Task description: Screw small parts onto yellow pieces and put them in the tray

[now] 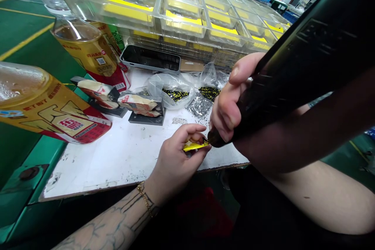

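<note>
Pinching the yellow piece near the tabletop's front edge, the left hand seems to steady it at the dark tool's tip. The right hand wraps that tool low, probably for control; a plastic bag sits farther back, presumably within reach.

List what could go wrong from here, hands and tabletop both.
1. The black handheld tool in the right hand ends right by the left hand's fingertips; a slip might catch them.
2. The yellow piece is held in the fingers, so a push from the tool could twist it loose.
3. The nearer drink bottle is close to the left edge of the white tabletop; a knock might send it over.
</note>
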`<state>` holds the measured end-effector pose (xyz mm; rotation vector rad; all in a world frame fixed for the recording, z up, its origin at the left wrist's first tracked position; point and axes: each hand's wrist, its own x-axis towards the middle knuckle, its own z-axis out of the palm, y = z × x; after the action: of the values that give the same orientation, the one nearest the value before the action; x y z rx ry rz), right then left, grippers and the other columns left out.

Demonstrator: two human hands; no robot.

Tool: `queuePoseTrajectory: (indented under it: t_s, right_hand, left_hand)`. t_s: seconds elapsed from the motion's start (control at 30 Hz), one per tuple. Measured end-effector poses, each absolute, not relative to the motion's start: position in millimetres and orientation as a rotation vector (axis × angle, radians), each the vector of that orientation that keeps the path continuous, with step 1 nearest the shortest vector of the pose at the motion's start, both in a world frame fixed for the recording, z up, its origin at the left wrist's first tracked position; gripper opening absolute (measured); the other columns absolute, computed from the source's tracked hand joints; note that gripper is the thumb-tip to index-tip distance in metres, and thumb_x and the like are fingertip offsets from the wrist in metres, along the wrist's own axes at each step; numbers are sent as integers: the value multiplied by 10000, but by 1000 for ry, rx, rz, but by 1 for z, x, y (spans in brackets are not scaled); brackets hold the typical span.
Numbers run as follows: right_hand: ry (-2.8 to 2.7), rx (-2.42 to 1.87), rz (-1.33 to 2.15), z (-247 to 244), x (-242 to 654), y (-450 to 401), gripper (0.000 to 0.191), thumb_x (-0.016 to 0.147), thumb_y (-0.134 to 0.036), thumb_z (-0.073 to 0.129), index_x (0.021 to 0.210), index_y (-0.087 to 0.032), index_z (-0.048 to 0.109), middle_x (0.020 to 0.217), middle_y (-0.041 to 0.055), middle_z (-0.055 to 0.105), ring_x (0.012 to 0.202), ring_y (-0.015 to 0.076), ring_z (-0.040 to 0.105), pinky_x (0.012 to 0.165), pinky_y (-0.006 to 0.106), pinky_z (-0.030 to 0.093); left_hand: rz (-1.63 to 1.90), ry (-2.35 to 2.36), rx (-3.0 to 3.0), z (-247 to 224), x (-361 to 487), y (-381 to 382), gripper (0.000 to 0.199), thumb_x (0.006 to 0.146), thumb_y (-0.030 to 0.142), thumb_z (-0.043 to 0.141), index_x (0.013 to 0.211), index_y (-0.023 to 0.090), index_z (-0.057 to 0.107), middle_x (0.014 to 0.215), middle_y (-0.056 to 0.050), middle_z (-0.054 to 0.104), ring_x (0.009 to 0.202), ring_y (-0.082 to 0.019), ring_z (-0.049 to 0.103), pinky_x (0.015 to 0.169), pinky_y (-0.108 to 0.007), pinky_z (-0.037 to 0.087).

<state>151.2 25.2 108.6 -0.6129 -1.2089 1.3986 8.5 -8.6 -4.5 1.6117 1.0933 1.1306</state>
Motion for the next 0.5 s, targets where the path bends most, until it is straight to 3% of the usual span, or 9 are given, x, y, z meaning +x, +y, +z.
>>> queuePoseTrajectory:
  t_s: [0.07,0.2,0.3,0.5]
  right_hand:
    - [-1192,-619,1386,107,150,25,171,824,-366,478,786,-287,625,511,20,550,397,183,502,402,333,406]
    - [-1178,-633,1377,104,148,26,278,860,-511,470,793,-286,618,511,12,538,399,174,483,419,333,403]
    - [-1205,-655,1336,105,152,27,332,898,-507,396,809,-281,623,521,14,535,410,170,483,427,329,394]
    - [-1291,-805,1208,115,159,23,130,862,-433,546,874,-320,611,552,-44,506,416,152,440,439,312,393]
  left_hand:
    - [1133,1088,1591,-5,8,-9,289,862,154,695,1136,194,611,913,-3,689,834,-124,672,779,-224,529]
    - [1156,1109,1553,-8,8,-9,330,851,174,716,1160,196,604,960,-25,704,878,-147,696,826,-261,552]
    - [1163,1105,1504,-9,8,-8,419,832,216,752,1212,202,577,992,-43,696,892,-164,705,815,-278,579]
    - [1114,1050,1463,-7,8,-8,455,827,211,757,1231,216,548,1014,-41,687,834,-142,695,747,-248,593]
